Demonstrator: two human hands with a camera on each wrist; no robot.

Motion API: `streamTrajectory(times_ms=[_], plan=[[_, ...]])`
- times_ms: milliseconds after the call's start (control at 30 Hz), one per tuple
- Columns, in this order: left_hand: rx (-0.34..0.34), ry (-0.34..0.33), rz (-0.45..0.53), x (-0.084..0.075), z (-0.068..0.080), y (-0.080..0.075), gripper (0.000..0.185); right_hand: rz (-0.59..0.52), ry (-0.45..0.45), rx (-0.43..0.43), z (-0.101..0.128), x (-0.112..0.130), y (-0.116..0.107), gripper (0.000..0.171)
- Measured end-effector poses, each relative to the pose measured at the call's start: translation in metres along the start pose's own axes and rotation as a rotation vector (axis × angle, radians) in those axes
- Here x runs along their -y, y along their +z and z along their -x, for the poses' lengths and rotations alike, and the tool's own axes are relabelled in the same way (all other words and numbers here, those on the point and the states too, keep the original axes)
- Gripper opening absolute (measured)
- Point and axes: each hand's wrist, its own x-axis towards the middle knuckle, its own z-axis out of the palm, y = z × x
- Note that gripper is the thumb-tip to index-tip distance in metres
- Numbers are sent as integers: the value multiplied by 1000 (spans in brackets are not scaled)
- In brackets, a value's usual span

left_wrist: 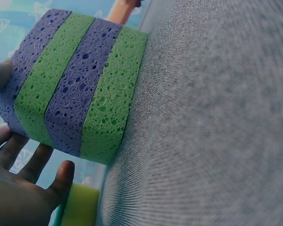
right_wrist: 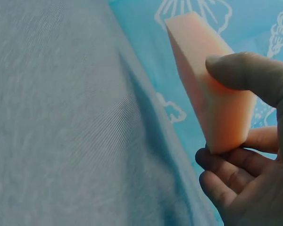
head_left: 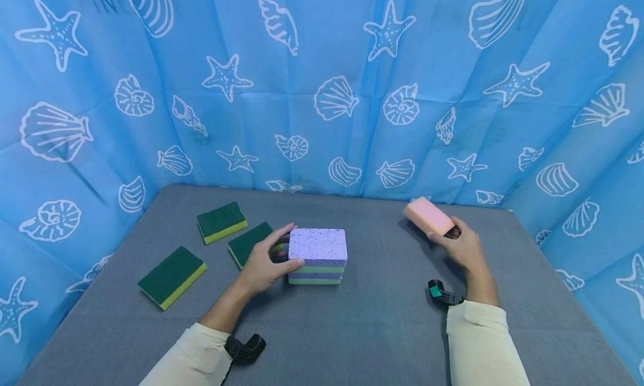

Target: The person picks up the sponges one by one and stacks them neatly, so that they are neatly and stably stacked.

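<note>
A stack of alternating purple and green sponges stands mid-table, its lowest green sponge (left_wrist: pixel 115 94) on the cloth and a purple sponge (head_left: pixel 318 244) on top. My left hand (head_left: pixel 264 266) pinches the top purple sponge at its left end, thumb on the near side and fingers round the back. The left wrist view shows the other fingers spread beside the lower layers. Over to the right, my right hand (head_left: pixel 463 245) grips a pink sponge (head_left: pixel 427 214) between thumb and fingers. This sponge (right_wrist: pixel 217 89) is tilted and held above the table, a shadow below it.
Three scouring sponges, dark green over yellow, lie left of the stack: a back one (head_left: pixel 221 221), a front one (head_left: pixel 172 277) and one (head_left: pixel 247 245) partly behind my left hand. Grey cloth (head_left: pixel 382 330) covers the table. A blue shell-patterned curtain (head_left: pixel 312 51) hangs behind it and at the sides.
</note>
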Motion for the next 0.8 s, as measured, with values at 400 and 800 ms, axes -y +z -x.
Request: streamTrajectory(times_ms=[400,800], plan=[[-3,4,-11,-1,0,0,69,-152,-97,-39,8,28,-12,88],[-5,-4,-13,-2,0,0,70,-203,-219,-31,19,58,-19,87]])
